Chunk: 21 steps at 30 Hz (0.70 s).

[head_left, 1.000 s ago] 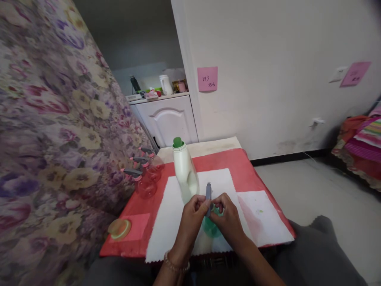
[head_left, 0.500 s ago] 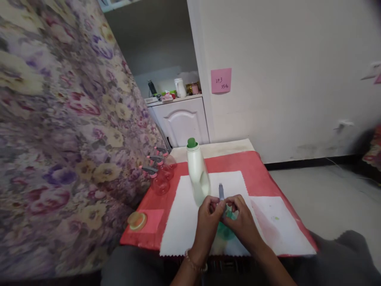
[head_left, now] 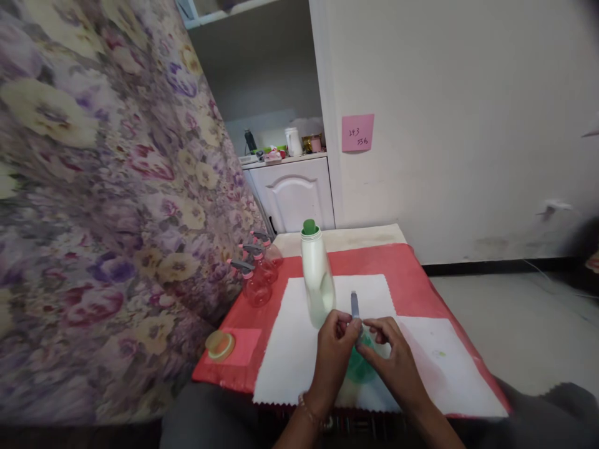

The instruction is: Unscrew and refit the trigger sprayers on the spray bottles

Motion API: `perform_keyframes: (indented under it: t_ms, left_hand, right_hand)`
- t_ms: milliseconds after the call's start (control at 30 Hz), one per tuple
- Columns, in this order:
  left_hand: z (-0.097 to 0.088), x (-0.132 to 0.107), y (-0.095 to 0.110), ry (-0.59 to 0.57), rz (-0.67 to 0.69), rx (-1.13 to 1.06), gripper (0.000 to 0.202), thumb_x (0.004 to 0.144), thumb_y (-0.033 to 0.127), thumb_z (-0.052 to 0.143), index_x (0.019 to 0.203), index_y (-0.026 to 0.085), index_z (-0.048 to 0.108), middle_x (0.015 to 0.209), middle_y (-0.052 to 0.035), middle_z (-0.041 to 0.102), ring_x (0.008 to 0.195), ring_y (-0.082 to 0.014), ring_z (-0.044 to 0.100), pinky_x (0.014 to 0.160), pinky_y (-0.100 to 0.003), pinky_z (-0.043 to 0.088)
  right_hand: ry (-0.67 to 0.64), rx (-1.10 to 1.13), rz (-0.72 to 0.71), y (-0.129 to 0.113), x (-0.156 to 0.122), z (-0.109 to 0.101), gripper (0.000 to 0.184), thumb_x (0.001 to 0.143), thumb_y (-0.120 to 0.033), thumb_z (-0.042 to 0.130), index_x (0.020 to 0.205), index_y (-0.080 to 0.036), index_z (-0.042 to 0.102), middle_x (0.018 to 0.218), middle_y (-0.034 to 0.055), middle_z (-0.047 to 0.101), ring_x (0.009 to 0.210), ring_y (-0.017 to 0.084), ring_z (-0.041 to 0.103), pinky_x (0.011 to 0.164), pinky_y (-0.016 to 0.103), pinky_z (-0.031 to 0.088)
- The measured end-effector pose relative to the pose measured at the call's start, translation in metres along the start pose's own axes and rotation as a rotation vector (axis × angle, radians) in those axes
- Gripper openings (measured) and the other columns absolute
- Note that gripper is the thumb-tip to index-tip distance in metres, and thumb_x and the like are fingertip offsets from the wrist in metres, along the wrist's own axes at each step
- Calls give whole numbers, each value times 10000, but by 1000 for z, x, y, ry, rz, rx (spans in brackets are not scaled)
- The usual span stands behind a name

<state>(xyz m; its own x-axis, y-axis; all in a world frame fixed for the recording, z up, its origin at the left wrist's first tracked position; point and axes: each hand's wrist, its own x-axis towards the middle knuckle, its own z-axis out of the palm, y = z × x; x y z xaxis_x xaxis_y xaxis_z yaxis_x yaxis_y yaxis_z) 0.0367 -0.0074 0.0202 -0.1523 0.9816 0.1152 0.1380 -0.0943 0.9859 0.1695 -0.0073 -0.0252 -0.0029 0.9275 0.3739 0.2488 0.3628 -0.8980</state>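
At the front of the white cloth (head_left: 290, 349) stands a clear round spray bottle (head_left: 360, 368) with green in it. My left hand (head_left: 337, 343) is closed on its grey spray head (head_left: 355, 305), thumb against the side, and the head points upward and away. My right hand (head_left: 390, 352) has its thumb and curled fingers round the bottle's neck, which the hands mostly hide. Just beyond my left hand is a tall pale green jug (head_left: 314, 268), its mouth uncapped and a green piece (head_left: 309, 226) sticking out.
Several pink spray bottles (head_left: 256, 290) with grey triggers line the table's left side. A yellowish cap (head_left: 219, 345) lies near the left front on a pink sheet. A stained white cloth (head_left: 449, 368) is at right on the red tabletop (head_left: 365, 260). A floral curtain (head_left: 140, 249) hangs at left.
The view has shifted slightly, moving everything a little right in the picture. My right fingers have opened slightly around the neck; my left hand keeps its hold.
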Motion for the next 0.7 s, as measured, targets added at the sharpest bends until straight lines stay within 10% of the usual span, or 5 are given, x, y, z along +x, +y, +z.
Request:
perform_keyframes:
  t_ms: [100, 233, 400, 533, 700]
  left_hand:
    - [1, 0, -2, -2, -9, 3, 230, 786, 408, 642, 752, 204, 540, 627, 70, 457, 617, -121, 445, 599, -248, 370]
    - [1, -1, -3, -18, -13, -5, 225, 809, 398, 627, 758, 204, 527, 630, 64, 483, 615, -120, 462, 613, -254, 380]
    - [1, 0, -2, -10, 10, 13, 217, 809, 393, 626, 752, 205, 534, 627, 59, 489, 623, -125, 473, 619, -254, 384]
    - [1, 1, -1, -25, 15, -5, 243, 816, 411, 624, 729, 205, 530, 621, 54, 505, 625, -130, 489, 632, -259, 396]
    - [-3, 1, 2, -88, 31, -33, 262, 861, 452, 569, 800, 198, 581, 690, 23, 587, 682, -156, 544, 679, -283, 438]
  right_hand:
    - [-68, 22, -32, 0, -3, -6, 289, 833, -312, 647, 1116, -252, 632, 908, 18, 548, 815, 201, 537, 771, 345, 467]
    - [-21, 47, -37, 3, -1, -12, 169, 896, -348, 572, 784, -228, 612, 794, 4, 523, 771, 195, 524, 727, 333, 438]
    - [-104, 78, -44, 4, 1, -13, 213, 900, -357, 567, 1064, -238, 632, 902, 23, 565, 816, 199, 544, 773, 337, 457]
    - [-46, 110, -21, 3, 2, -20, 277, 907, -385, 557, 680, -225, 545, 739, -4, 523, 720, 185, 528, 686, 309, 436]
    - [-8, 80, 81, 16, 1, -29, 265, 889, -425, 567, 720, -221, 576, 714, -5, 554, 698, 190, 545, 665, 310, 454]
